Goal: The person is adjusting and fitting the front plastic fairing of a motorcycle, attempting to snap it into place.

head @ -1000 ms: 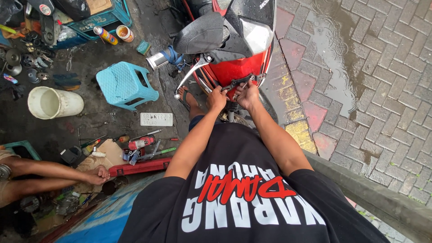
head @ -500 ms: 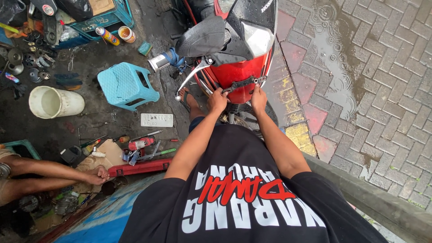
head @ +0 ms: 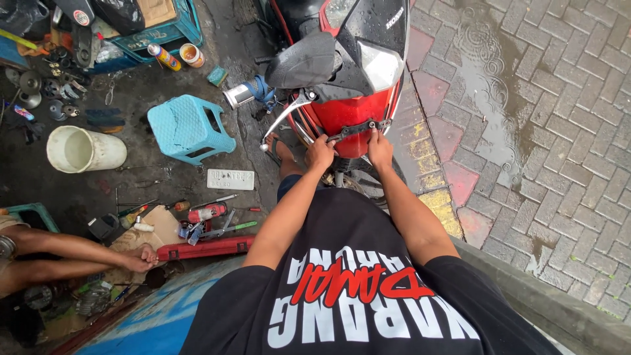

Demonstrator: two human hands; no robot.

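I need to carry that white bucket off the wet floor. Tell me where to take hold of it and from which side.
Take the white bucket by its rim. It lies tipped on its side beside the blue stool, open mouth facing left, so come from the left and hook fingers inside the mouth, thumb outside. No handle shows, and the round wall looks too wide for one hand.

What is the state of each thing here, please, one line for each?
left hand: gripping the black bracket.
right hand: gripping the black bracket.
black bracket: against the red front panel, held at both ends.
red front panel: on the motorcycle, wet.
blue stool: upright, nothing on it.
white bucket: lying on its side.
brick pavement: wet, with puddles.
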